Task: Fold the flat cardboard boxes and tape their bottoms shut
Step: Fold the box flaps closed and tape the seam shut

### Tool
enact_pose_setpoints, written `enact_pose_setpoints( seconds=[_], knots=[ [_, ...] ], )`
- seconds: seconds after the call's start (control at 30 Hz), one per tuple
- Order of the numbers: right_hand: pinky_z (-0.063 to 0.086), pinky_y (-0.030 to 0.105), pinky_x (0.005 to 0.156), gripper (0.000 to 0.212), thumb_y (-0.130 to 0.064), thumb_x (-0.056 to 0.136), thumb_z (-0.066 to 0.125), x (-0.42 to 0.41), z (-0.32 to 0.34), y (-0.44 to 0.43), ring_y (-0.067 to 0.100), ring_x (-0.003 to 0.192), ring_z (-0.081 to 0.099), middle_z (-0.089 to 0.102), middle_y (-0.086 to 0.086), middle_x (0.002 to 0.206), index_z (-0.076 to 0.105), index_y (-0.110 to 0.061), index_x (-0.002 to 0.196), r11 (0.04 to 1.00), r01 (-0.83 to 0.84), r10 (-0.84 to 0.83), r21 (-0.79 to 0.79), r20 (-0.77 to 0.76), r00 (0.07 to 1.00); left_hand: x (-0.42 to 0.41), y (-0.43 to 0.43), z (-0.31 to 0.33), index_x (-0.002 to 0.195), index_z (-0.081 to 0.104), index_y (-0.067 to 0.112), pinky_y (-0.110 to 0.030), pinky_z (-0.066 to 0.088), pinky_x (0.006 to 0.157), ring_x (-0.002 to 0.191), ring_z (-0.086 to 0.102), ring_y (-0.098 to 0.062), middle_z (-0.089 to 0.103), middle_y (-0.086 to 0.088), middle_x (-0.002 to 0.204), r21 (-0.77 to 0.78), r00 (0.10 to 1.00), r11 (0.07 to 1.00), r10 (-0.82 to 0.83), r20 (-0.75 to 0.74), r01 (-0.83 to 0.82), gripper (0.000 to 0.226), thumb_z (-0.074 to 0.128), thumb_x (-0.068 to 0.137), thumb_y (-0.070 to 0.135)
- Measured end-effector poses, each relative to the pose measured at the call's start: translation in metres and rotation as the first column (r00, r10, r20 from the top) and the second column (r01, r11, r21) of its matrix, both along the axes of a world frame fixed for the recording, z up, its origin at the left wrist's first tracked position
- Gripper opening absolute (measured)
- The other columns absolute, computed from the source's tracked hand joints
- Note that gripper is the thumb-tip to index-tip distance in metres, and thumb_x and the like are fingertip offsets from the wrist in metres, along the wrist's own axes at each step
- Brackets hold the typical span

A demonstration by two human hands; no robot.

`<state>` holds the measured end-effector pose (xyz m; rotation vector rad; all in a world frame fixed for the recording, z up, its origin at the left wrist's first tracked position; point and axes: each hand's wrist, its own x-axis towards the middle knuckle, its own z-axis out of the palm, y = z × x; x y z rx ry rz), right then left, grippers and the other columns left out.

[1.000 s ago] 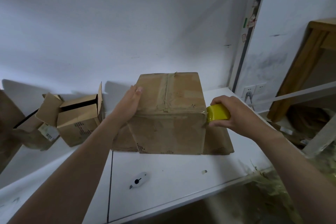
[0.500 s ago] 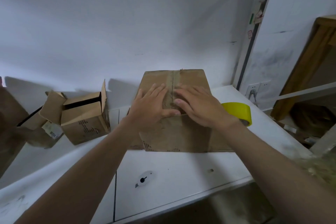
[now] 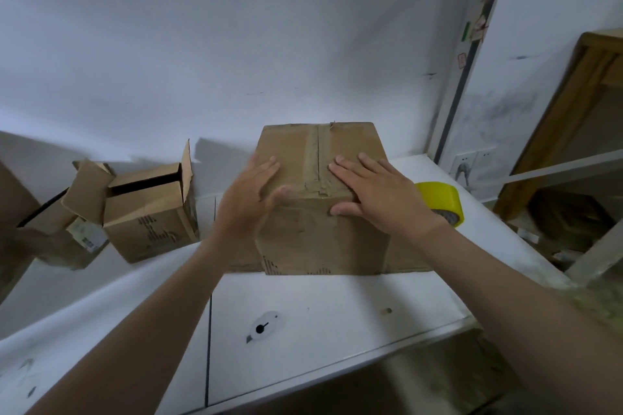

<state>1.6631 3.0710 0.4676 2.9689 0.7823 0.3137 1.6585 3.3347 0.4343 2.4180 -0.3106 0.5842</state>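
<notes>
Cardboard box [image 3: 323,239]: upright on the white table [image 3: 337,330], near the wall; a tape seam [image 3: 313,158] runs along the middle of its top.
Left hand [image 3: 249,199]: grip open, fingers straight, at the top's left edge; blurred.
Right hand [image 3: 374,192]: grip open, palm flat on the top, right of the seam.
Yellow tape roll [image 3: 441,195]: on the table, just right of the box.
Second box [image 3: 148,222]: tilted, flaps open, left of the first.
</notes>
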Motion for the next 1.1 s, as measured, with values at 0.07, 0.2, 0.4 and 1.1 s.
enact_pose_setpoints(
  seconds=[0.07,0.2,0.4,1.1],
  knots=[
    [0.016,0.043,0.124,0.085,-0.078,0.09,0.025,0.0,-0.001,0.001,0.024,0.154,0.014,0.013,-0.012,0.168,0.013,-0.032,0.161,1.0,-0.001,0.001,-0.003,0.003,1.0,-0.002,-0.008,-0.014,0.145,0.053,0.017,-0.021,0.028,0.115,0.147,0.028,-0.004,0.045,0.011,0.151,-0.339,0.994,0.938,0.092,0.051,-0.069,0.056,0.054,0.097,0.046],
    [0.017,0.046,0.123,0.085,-0.079,0.089,0.023,0.0,-0.001,0.002,0.024,0.153,0.017,0.017,-0.012,0.167,0.017,-0.033,0.159,1.0,0.012,-0.011,-0.008,0.031,0.999,-0.007,-0.028,-0.031,0.141,0.049,0.025,-0.005,0.045,0.088,0.116,0.055,0.012,0.058,0.018,0.13,-0.715,0.983,0.691,0.179,0.031,-0.103,0.04,0.055,0.102,0.033],
    [0.002,0.067,0.119,0.085,-0.083,0.086,0.019,-0.004,0.005,0.008,0.027,0.148,0.026,0.026,-0.008,0.162,0.02,-0.036,0.156,0.997,0.071,-0.068,-0.026,0.077,0.995,-0.017,-0.026,-0.027,0.158,0.018,0.021,-0.03,0.047,0.093,0.12,0.056,-0.011,0.048,-0.007,0.144,-0.638,0.944,0.7,0.187,-0.271,-0.322,0.06,0.034,0.106,0.046],
    [0.033,0.001,0.081,0.055,-0.039,0.076,0.084,-0.045,-0.026,-0.12,0.0,0.096,0.047,0.057,-0.01,0.11,0.06,-0.024,0.123,0.625,-0.001,-0.067,0.78,0.055,0.996,-0.02,-0.166,0.006,0.122,0.06,0.047,-0.061,-0.004,0.115,0.132,0.033,-0.008,0.043,0.017,0.131,0.277,0.994,0.959,-0.078,0.075,0.054,0.043,0.037,0.092,0.067]
  ],
)
